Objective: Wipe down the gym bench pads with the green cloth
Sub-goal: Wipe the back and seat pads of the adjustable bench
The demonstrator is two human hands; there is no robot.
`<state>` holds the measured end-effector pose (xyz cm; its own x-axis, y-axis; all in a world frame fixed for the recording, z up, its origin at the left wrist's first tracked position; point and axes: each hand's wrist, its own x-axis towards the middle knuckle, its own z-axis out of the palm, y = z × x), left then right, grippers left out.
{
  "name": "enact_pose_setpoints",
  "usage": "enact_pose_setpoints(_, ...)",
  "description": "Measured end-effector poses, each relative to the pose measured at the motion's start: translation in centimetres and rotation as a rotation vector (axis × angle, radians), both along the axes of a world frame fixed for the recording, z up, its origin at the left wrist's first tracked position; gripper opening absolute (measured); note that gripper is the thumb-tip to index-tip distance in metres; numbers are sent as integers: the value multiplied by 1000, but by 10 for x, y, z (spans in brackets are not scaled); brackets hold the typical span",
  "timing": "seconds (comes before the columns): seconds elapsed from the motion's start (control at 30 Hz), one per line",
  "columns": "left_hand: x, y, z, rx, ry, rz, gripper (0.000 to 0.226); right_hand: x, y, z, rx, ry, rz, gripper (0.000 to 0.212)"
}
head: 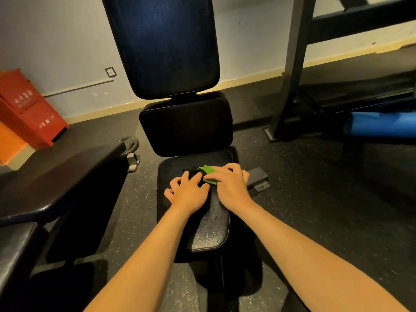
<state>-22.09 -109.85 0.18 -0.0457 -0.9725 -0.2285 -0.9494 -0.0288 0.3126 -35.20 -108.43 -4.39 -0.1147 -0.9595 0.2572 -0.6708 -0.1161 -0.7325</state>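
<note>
A black gym bench stands before me with an upright back pad, a middle pad and a near seat pad. The green cloth lies bunched on the far part of the seat pad. My right hand presses down on the cloth, covering most of it. My left hand rests beside it on the seat pad with fingers spread and fingertips touching the cloth's left edge.
A second black bench runs along the left. A red box stands at the wall, far left. A dark steel rack post rises at right with a blue roll behind it. Speckled rubber floor surrounds the bench.
</note>
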Motion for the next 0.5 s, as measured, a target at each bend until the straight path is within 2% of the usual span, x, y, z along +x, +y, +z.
enact_pose_setpoints(0.07, 1, 2, -2, -8, 21, 6, 53, -13, -8, 12, 55, -37, -39, 54)
enact_pose_setpoints(0.17, 0, 3, -3, -27, 31, 14, 52, -26, -34, 17, 218, -278, -197, 65)
enact_pose_setpoints(0.23, -2, 4, -4, -36, 13, 13, 52, -24, -36, 15, 257, -353, -245, 67)
enact_pose_setpoints(0.5, -1, 6, -6, -48, -36, 4, 49, 19, 6, -6, 74, -429, -226, 49)
